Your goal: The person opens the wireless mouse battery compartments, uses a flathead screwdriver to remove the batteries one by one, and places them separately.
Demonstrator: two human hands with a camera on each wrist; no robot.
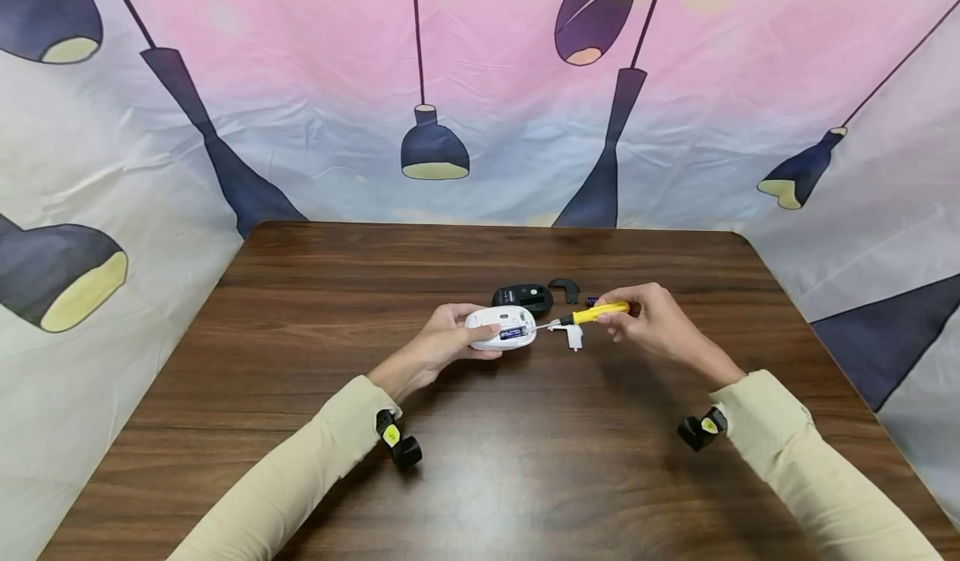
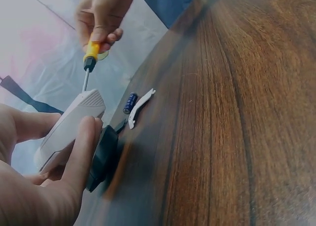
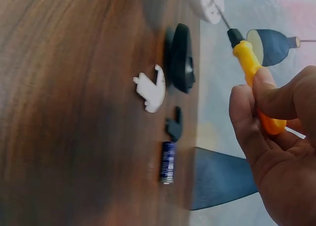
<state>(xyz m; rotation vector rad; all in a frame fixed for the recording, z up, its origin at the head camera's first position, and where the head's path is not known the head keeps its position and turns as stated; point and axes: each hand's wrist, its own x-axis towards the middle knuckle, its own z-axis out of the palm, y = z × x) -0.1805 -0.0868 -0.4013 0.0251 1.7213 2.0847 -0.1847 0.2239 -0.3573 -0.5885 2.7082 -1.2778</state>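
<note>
My left hand grips a white computer mouse, underside up, its thumb lying across the near part. A blue battery sits in the mouse's opened compartment. In my right hand is a screwdriver with a yellow handle, pinched between thumb and fingers. Its metal shaft reaches to the end of the mouse beside the battery; whether the tip touches the battery cannot be made out. From the left wrist, the mouse's white side hides the compartment.
Behind the white mouse, a black mouse lies underside up on the wooden table. To its right are a black cover, a white cover and a loose blue battery. A patterned cloth hangs behind the table.
</note>
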